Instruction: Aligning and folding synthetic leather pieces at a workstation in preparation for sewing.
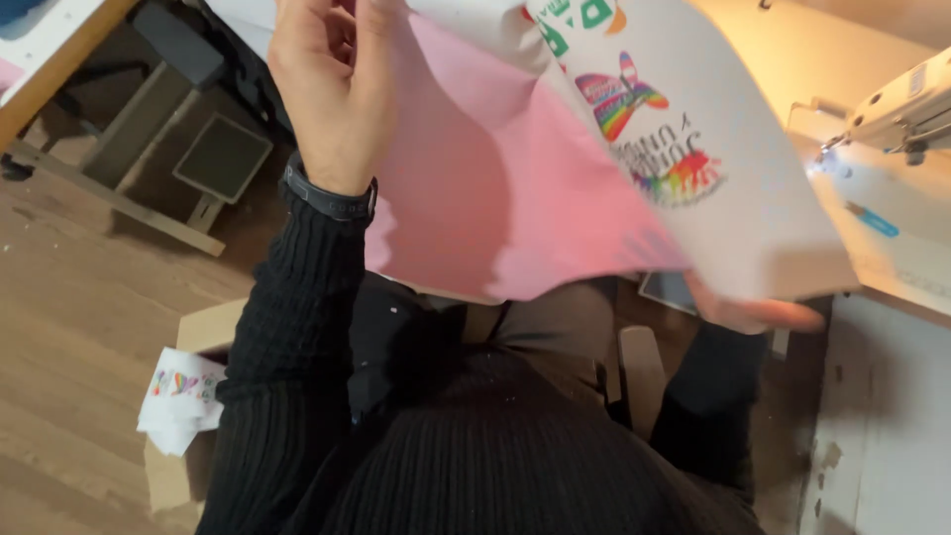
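Closest in, at the bottom of the head view: a black ribbed sweater across the chest, both sleeves running up and away. Down to the left, on the wooden floor (69,327), an open cardboard box (203,332) with a folded white cloth (178,401) draped over its edge, small rainbow prints showing on it.

Further up, the left sleeve ending at a dark wristband (332,198). Above it the left hand (332,84), back toward the camera, fingers (342,30) curled and pressed onto the upper left edge of the fabric piece (495,178), pinching it there. Held up in the air between the two hands, over the lap: a large fabric piece, pink on the side facing down and left, white on the side turned up to the right, with colourful rainbow-toned prints (644,129) on the white face.

Over on the right, mostly hidden beneath the lower right edge of the fabric piece, the right hand (758,315). Only a strip of palm and blurred fingertips peeking out under the cloth, touching its underside; whether spread or closed, cannot tell.

Beyond that, to the far right, a pale bench (892,267) lit by a small lamp, with a white sewing machine (906,104) standing on it, its head reaching in from the right edge. Far upper left, dark metal legs and a pedal plate (223,159) on the floor under another wooden tabletop (50,69).
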